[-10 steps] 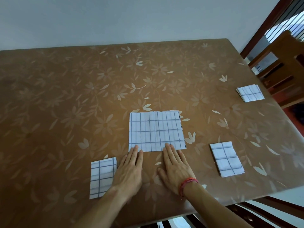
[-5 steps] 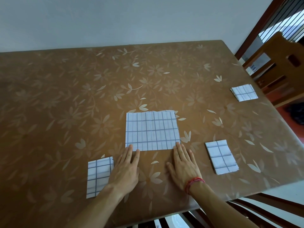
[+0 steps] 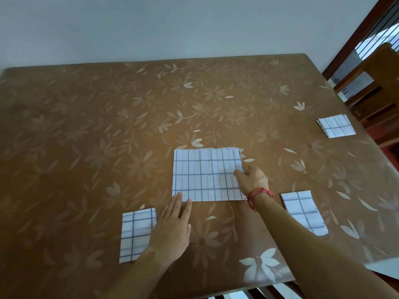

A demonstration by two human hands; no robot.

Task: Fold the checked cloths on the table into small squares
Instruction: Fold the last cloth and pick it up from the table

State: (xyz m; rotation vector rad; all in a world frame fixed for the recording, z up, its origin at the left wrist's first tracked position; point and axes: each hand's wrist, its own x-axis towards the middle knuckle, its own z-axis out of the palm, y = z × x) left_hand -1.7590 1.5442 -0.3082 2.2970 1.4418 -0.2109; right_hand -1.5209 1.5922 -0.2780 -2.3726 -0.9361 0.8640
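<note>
A white cloth with blue checks (image 3: pixel 205 174), folded to a wide rectangle, lies flat in the middle of the brown flowered table (image 3: pixel 108 126). My left hand (image 3: pixel 172 227) lies flat, fingertips pressing the cloth's near left corner. My right hand (image 3: pixel 251 179), a red band at its wrist, pinches the cloth's right edge with thumb on top. Three smaller folded checked cloths lie around: one at the near left (image 3: pixel 137 234), one at the near right (image 3: pixel 303 211), one at the far right edge (image 3: pixel 335 125).
A wooden chair (image 3: pixel 375 83) stands past the table's right side, by a barred window. A pale wall runs behind the table's far edge. Chair slats show below the near edge.
My right hand has moved from the cloth's near edge up to its right edge and taken hold there. My left hand slid slightly to the near left corner.
</note>
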